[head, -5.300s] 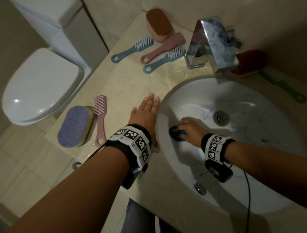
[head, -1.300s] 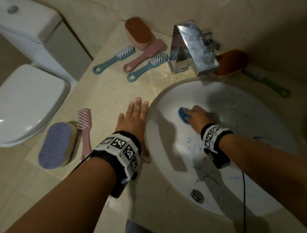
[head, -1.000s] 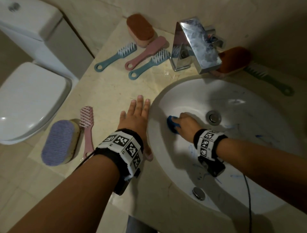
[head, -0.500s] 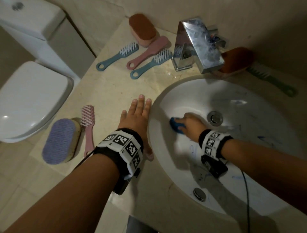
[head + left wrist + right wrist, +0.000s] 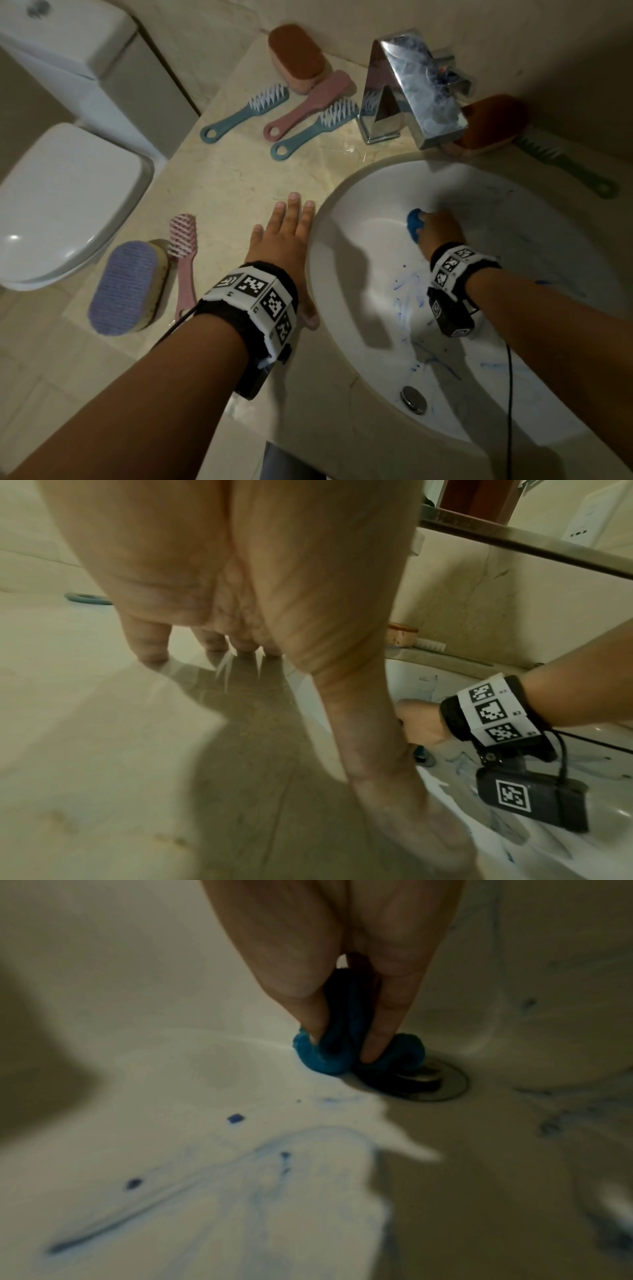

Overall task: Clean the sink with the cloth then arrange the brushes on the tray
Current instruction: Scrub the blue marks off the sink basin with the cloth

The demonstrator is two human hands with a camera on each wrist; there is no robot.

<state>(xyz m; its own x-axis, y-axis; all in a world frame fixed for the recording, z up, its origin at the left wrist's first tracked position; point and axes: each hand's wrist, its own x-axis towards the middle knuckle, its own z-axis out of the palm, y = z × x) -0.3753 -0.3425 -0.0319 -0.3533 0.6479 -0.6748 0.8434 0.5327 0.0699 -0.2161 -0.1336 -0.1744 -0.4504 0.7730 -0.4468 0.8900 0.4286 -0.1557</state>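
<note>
My right hand [image 5: 440, 233] grips a bunched blue cloth [image 5: 414, 221] and presses it onto the bottom of the white sink [image 5: 342, 308], right beside the drain [image 5: 441, 1081]. The wrist view shows the cloth [image 5: 329, 1053] pinched between thumb and fingers. Blue smears [image 5: 406, 301] streak the basin nearer to me. My left hand [image 5: 286, 240] lies flat, fingers straight, on the beige counter at the sink's left rim. Two blue brushes [image 5: 243, 113] [image 5: 315, 132], a pink brush [image 5: 308, 102] and an orange scrubber [image 5: 296, 61] lie at the back left.
A purple scrubber [image 5: 125, 284] and a pink brush [image 5: 183, 260] lie near the counter's left front edge. A chrome tap [image 5: 411, 89] stands behind the basin, with an orange scrubber [image 5: 493, 125] and a green brush [image 5: 565, 162] to its right. A toilet [image 5: 61, 192] stands left.
My right hand has slid the cloth from the basin's left side to the right and away from me, over the drain. The left hand has stayed flat on the counter.
</note>
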